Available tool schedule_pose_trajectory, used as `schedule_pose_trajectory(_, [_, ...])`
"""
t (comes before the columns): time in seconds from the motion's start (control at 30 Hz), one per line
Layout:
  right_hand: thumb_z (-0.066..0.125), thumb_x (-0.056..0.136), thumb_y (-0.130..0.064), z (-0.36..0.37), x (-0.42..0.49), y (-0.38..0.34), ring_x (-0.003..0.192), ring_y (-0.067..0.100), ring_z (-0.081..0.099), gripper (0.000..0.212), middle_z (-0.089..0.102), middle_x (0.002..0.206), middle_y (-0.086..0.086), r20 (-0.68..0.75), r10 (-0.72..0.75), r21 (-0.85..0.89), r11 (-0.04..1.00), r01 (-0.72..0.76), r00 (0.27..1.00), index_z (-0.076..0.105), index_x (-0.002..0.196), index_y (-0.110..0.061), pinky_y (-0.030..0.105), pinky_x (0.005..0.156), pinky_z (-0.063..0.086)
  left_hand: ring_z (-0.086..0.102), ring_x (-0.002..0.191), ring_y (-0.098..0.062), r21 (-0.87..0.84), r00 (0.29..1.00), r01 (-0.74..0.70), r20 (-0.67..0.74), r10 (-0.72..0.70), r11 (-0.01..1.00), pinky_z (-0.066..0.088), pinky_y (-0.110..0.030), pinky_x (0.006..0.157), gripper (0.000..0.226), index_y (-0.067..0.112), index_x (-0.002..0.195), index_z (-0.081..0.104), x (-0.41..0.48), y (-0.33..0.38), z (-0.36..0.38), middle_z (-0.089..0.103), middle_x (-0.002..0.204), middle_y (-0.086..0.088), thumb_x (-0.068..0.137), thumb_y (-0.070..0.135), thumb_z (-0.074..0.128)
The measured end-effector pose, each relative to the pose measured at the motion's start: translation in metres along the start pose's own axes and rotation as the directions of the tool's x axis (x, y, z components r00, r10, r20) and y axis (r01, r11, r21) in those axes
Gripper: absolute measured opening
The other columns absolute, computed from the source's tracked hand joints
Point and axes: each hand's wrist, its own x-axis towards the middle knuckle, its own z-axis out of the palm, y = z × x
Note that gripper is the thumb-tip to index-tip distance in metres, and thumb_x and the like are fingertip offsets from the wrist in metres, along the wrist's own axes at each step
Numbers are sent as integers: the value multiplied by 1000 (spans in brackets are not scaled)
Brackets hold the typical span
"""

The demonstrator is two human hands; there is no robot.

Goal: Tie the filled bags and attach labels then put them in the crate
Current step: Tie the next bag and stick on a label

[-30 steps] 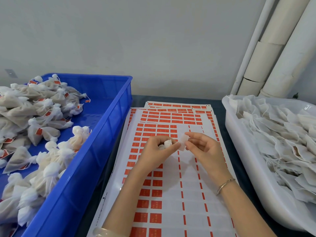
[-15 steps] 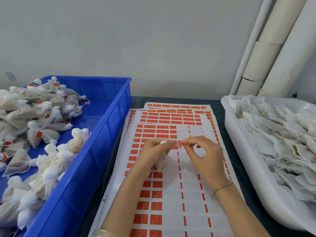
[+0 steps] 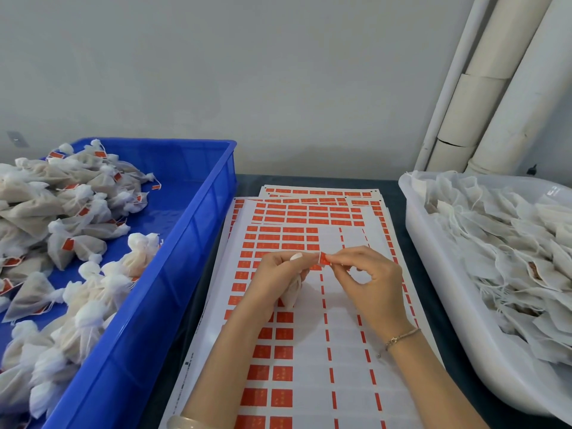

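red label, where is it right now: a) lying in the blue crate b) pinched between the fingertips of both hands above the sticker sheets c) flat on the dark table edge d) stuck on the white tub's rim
b: the red label is pinched between the left hand and the right hand, over the sticker sheets.

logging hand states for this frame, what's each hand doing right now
Left hand: closed, holding a small filled bag.
Right hand: closed, pinching a red label at its fingertips.

Glossy blue plastic crate; sheer white mesh bags.
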Motion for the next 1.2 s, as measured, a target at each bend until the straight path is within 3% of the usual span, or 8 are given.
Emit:
schedule_pose_trajectory(0.23, [75, 77, -14, 2, 0, 0, 85, 10, 65, 22, 72, 95, 2, 44, 5, -11, 1000, -5, 999, 75, 99, -15, 20, 79, 54, 56, 72, -15, -24, 1000, -1, 3, 1, 1000, 49, -30, 75, 24, 21, 65, 70, 1, -1, -1, 64, 66, 3, 83, 36, 70])
schedule_pose_trajectory(0.5, [65, 79, -26, 1, 0, -1, 83, 2, 62, 24, 71, 95, -2, 47, 18, 24, 1000, -20, 999, 75, 99, -17, 10, 77, 50, 54, 74, -18, -23, 1000, -5, -18, 4, 1000, 49, -30, 76, 27, 20, 63, 69, 4, -1, -2, 62, 69, -3, 85, 36, 69])
schedule_pose_trajectory(0.7, [75, 77, -11, 3, 0, 2, 86, 3, 61, 22, 71, 96, -1, 56, -17, -21, 1000, 18, 998, 75, 99, -15, 4, 77, 47, 55, 69, -11, 53, 999, -29, -37, 31, 998, 45, -22, 64, 30, 24, 61, 65, 3, -3, -2, 62, 60, 8, 82, 45, 69])
schedule_pose_trajectory(0.8, [73, 80, -8, 3, 0, 1, 85, 1, 61, 20, 69, 98, -6, 51, 46, 37, 998, -48, 998, 74, 97, -19, 3, 74, 47, 56, 71, -10, 97, 996, -77, -44, 81, 992, 39, -19, 60, 14, 29, 70, 71, 4, -4, -1, 61, 54, 20, 80, 39, 73])
schedule_pose_trajectory(0.93, [68, 84, -26, 3, 2, -3, 90, 0, 58, 14, 65, 97, -19, 54, 205, 205, 956, -212, 977, 64, 97, -29, 7, 72, 48, 59, 73, -9, 163, 989, -142, -23, 147, 976, 40, -17, 60, 12, 34, 68, 71, 4, -7, 0, 64, 63, 23, 79, 36, 75])
schedule_pose_trajectory(1.2, [69, 86, -20, 10, 2, 6, 83, -3, 59, 15, 65, 84, -18, 171, 304, 146, 933, -329, 937, 63, 82, -33, 0, 70, 43, 58, 66, 8, 242, 975, -210, -12, 220, 947, 42, -5, 49, 16, 35, 66, 70, 10, -17, -1, 63, 64, 17, 81, 36, 74])
